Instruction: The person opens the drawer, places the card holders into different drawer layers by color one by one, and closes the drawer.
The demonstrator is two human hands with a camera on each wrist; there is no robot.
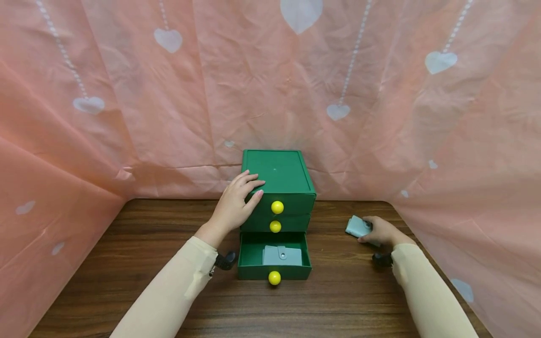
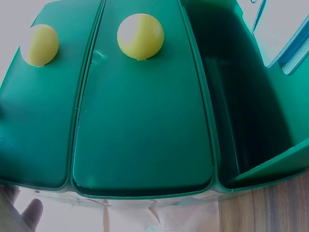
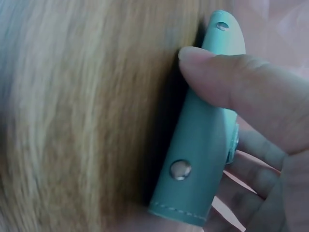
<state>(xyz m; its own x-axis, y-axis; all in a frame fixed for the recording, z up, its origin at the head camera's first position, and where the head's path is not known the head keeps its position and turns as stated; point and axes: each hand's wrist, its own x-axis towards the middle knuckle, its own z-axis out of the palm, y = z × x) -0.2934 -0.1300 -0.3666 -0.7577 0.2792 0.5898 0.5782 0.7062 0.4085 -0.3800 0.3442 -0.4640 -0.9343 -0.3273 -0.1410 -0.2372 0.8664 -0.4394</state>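
My right hand (image 1: 382, 231) grips a small pale blue-green wallet (image 1: 357, 226) at the table's right side. In the right wrist view, my thumb presses the spine of this wallet (image 3: 193, 140), which shows two metal rivets and stitching. My left hand (image 1: 236, 199) rests on the top left edge of a green drawer cabinet (image 1: 276, 169), fingers spread. The cabinet's bottom drawer (image 1: 253, 272) is pulled out. Inside lies a pale blue wallet (image 1: 291, 256) with a snap strap. The upper two drawers are closed, each with a round yellow knob (image 1: 277, 207).
A brown wood-grain table (image 1: 329, 300) carries the cabinet. Pink cloth (image 1: 270, 94) with white hearts hangs behind and at both sides. The open drawer juts toward the front, its yellow knob (image 1: 274, 278) foremost.
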